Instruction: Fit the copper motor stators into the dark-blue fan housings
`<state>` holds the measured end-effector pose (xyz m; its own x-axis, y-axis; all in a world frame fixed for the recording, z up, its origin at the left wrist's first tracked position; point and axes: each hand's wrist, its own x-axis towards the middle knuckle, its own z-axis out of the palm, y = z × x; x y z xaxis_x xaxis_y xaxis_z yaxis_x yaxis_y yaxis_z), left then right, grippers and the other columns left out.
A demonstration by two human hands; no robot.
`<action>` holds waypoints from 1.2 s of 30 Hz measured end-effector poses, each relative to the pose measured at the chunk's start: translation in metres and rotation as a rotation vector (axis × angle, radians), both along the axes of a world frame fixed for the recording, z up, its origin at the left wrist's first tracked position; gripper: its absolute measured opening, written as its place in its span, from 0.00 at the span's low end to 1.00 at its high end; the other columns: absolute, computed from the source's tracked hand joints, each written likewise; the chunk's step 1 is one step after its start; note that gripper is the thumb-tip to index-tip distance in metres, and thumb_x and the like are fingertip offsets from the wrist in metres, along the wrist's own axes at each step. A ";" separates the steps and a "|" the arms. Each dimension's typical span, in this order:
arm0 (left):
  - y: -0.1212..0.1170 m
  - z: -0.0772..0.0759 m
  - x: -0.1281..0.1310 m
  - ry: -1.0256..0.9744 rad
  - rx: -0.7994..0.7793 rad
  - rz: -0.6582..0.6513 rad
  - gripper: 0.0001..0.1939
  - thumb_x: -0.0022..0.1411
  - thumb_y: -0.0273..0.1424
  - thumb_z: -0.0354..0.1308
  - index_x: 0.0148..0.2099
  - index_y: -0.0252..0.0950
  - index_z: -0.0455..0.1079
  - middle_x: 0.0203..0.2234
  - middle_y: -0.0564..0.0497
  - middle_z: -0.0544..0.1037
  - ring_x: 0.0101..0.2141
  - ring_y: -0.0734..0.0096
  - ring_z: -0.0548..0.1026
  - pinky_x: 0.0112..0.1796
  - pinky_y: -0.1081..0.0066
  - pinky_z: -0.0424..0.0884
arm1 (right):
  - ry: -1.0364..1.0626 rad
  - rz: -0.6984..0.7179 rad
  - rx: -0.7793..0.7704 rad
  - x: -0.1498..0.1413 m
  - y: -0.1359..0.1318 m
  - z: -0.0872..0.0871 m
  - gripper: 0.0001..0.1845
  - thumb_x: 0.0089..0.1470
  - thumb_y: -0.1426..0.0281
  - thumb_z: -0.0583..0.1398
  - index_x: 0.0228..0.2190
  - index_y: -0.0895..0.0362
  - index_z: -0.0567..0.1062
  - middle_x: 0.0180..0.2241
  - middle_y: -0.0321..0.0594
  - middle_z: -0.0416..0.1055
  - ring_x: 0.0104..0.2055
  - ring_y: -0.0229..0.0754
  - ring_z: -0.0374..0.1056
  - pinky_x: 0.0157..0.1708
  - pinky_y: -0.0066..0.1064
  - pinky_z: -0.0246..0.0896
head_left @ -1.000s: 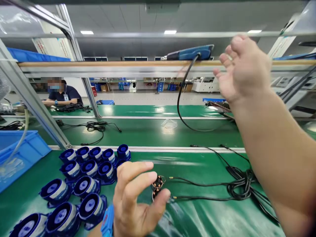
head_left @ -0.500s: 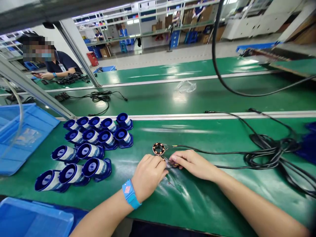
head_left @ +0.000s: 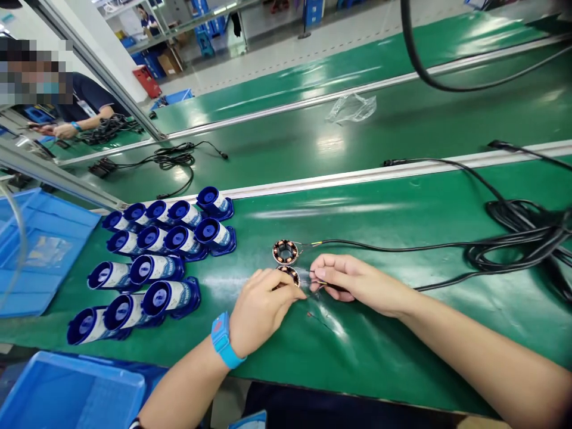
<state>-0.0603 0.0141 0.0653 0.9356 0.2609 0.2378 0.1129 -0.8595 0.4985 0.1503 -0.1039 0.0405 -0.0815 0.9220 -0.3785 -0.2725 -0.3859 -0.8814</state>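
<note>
My left hand (head_left: 267, 302), with a blue wrist strap (head_left: 227, 341), is closed around the near copper-wound stator ring (head_left: 292, 274) and covers much of it. My right hand (head_left: 346, 277) pinches the wire end of a black cable (head_left: 429, 287) just right of that ring. Thin leads run between the two hands; their exact joint is too small to make out. Just beyond my fingers lies a second stator ring (head_left: 276, 252), its leads reaching the yellow-tipped end of another black cable (head_left: 379, 245). Short loose wire bits (head_left: 310, 314) lie on the green mat nearer me.
Several blue pump-like housings (head_left: 179, 238) with white labels stand in rows at the left. Blue bins (head_left: 58, 238) sit beyond them. Cable coils (head_left: 518, 250) fill the right side. A clear plastic bag (head_left: 353, 109) lies across the metal rail. A co-worker (head_left: 96, 98) handles cables at the far left.
The view has tilted and shifted. More of the near stator ring shows beside my left fingers. My right hand has moved slightly away from the ring, still pinching the cable end.
</note>
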 end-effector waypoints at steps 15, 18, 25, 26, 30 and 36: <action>0.035 0.005 0.037 0.084 0.054 0.029 0.13 0.70 0.26 0.54 0.52 0.42 0.74 0.48 0.51 0.77 0.49 0.68 0.75 0.48 0.65 0.68 | -0.546 0.136 0.222 0.043 0.057 0.012 0.22 0.60 0.51 0.57 0.32 0.58 0.76 0.32 0.39 0.74 0.33 0.40 0.68 0.35 0.33 0.61; 0.034 0.006 0.036 0.116 0.029 -0.010 0.16 0.71 0.23 0.51 0.50 0.44 0.76 0.49 0.51 0.77 0.49 0.70 0.76 0.48 0.65 0.68 | -0.305 -0.018 0.139 0.038 0.057 0.001 0.27 0.53 0.46 0.62 0.33 0.60 0.75 0.29 0.39 0.71 0.27 0.35 0.63 0.28 0.28 0.56; 0.056 0.013 0.019 -0.038 0.300 0.321 0.15 0.70 0.34 0.55 0.57 0.44 0.71 0.58 0.46 0.72 0.60 0.56 0.67 0.59 0.52 0.63 | -0.391 0.017 0.232 0.055 0.046 0.013 0.31 0.59 0.46 0.61 0.53 0.56 0.72 0.47 0.46 0.74 0.49 0.47 0.69 0.50 0.38 0.65; 0.063 0.014 0.012 -0.055 0.373 0.467 0.19 0.69 0.35 0.56 0.61 0.44 0.68 0.61 0.44 0.69 0.64 0.49 0.61 0.62 0.44 0.57 | -0.423 0.032 0.257 0.062 0.043 0.016 0.31 0.59 0.47 0.62 0.55 0.54 0.70 0.51 0.47 0.72 0.53 0.49 0.67 0.54 0.40 0.64; 0.088 0.011 -0.017 0.035 0.527 0.728 0.33 0.66 0.37 0.59 0.69 0.37 0.56 0.64 0.34 0.62 0.69 0.34 0.42 0.62 0.27 0.33 | -0.686 0.079 0.313 0.088 0.029 0.021 0.32 0.54 0.51 0.66 0.56 0.53 0.69 0.55 0.46 0.69 0.54 0.52 0.67 0.55 0.46 0.64; 0.087 0.008 -0.019 0.147 0.444 0.582 0.35 0.62 0.36 0.65 0.67 0.33 0.58 0.54 0.35 0.70 0.61 0.39 0.64 0.60 0.40 0.60 | -0.953 0.045 0.337 0.069 0.032 0.019 0.30 0.52 0.54 0.67 0.53 0.51 0.72 0.52 0.40 0.71 0.48 0.48 0.69 0.49 0.43 0.67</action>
<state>-0.0793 0.1012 0.0738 0.7056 0.6326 0.3194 0.6502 -0.7572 0.0633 0.2190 -0.0722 0.0592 0.0820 0.9963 -0.0248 0.6104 -0.0699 -0.7890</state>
